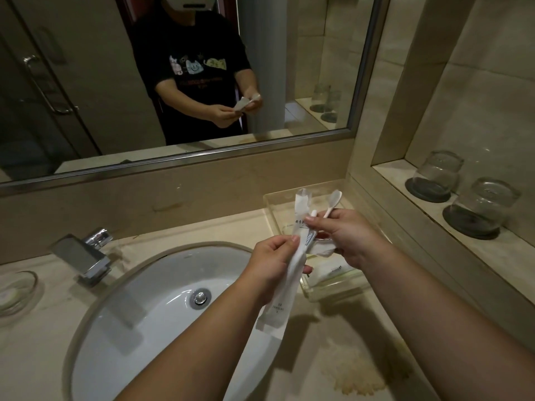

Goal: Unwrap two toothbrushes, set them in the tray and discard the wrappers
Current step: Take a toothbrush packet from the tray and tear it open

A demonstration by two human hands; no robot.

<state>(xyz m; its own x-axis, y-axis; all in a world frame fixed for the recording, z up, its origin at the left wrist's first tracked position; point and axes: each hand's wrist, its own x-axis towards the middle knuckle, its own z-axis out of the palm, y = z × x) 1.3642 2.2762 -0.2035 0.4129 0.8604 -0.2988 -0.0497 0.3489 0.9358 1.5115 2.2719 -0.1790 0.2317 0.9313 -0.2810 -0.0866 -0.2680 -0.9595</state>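
Seen from the head camera, both hands are working above the counter [318, 328], between the sink's [162, 285] right rim and the clear tray [333, 295] in the counter's back right corner. The left hand [269, 261] is pinching a long white paper wrapper [285, 290] at mid-length between thumb and forefinger. The wrapper is running upright with small dark print near its lower end, and its top is torn open. A blue-striped piece [309, 238] is showing at the tear; what it is cannot be told. The right hand [350, 235] is pinching the wrapper's upper part with its fingertips while gripping a bare white toothbrush [333, 201], head pointing up over the tray. A crumpled paper [321, 250] is sitting under its palm.
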